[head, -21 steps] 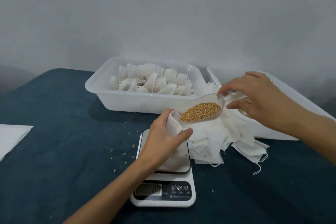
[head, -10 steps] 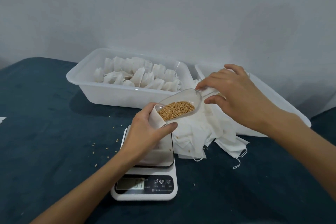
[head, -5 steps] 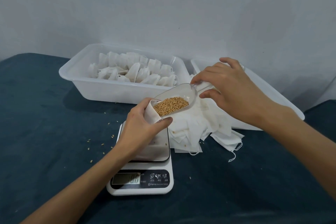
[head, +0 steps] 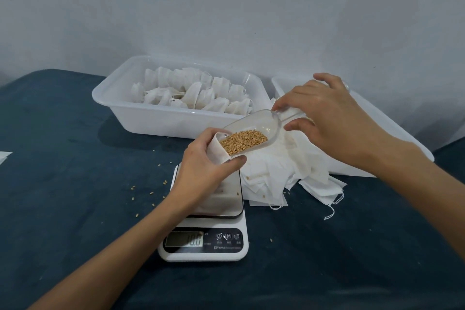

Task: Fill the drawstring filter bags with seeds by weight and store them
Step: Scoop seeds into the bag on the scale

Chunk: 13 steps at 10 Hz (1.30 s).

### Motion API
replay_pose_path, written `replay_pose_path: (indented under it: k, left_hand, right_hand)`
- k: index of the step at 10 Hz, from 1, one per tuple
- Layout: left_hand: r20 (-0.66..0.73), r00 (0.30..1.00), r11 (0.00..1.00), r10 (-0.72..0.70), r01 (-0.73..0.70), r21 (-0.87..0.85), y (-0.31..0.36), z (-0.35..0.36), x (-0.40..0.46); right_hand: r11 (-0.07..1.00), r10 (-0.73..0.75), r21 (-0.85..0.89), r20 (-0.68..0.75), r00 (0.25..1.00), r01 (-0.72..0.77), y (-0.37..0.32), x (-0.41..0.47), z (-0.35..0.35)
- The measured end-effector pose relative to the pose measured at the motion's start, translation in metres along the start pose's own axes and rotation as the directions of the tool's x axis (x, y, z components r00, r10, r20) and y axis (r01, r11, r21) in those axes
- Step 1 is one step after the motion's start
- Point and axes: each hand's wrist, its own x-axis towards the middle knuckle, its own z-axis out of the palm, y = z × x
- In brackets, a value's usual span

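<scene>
- Head view: the left hand (head: 201,168) grips a small white fabric drawstring filter bag (head: 218,150) just above the steel plate of the white digital kitchen scale (head: 203,241), fingers and thumb curled round its neck so the mouth gapes upward.
- The right hand (head: 324,118) pinches the handle of a clear plastic scoop (head: 254,128), thumb below, fingers on top, tipping it down to the left so its lip sits right at the bag's mouth.
- Golden-brown seeds (head: 242,145) are piled at the scoop's low front end, ready to slide in; how many are already in the bag I cannot tell.
- The bag hangs over the scale, presumably so the weight registers as it fills; the display shows digits, too blurred to trust.
- Behind, a white rectangular plastic tub (head: 161,121) holds filled, closed bags in rows, looking like the storage spot.
- A second white tub (head: 392,123) sits to the right, contents hidden by the arm.
- A loose heap of flat empty white bags (head: 284,171) lies just beside the scale, within easy reach.
- Stray seeds (head: 151,192) dot the dark blue tabletop (head: 63,158) left of the scale, so a careless tip risks more spill.
</scene>
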Motion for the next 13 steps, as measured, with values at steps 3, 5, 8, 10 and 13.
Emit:
replay_pose_path:
  k: [3,5,8,10,13]
  left_hand:
    - [0.001,1.0,1.0,-0.008,0.008,0.026,-0.0028,0.0003,0.0003]
    - [-0.007,1.0,1.0,-0.007,0.007,0.022,-0.0016,0.0002,0.0003]
    - [-0.021,1.0,0.999,-0.005,0.005,0.033,0.0003,-0.0004,0.0013]
    - [-0.015,1.0,0.999,-0.008,0.008,0.031,0.0,-0.0012,0.0015]
    - [-0.001,1.0,1.0,-0.018,0.018,0.015,0.0022,-0.0018,0.0002]
  right_hand:
    - [1.0,-0.001,0.009,-0.006,1.0,0.001,-0.0004,-0.0005,-0.0002]
    - [1.0,-0.004,0.002,-0.005,1.0,0.004,0.0006,-0.0003,-0.0006]
    - [1.0,-0.003,-0.003,0.0,1.0,0.003,-0.0005,0.0012,0.0003]
    - [1.0,0.0,-0.006,0.0,1.0,0.0,-0.0003,0.0017,-0.0003]
    - [1.0,0.0,-0.013,-0.004,1.0,-0.001,-0.0003,0.0009,0.0004]
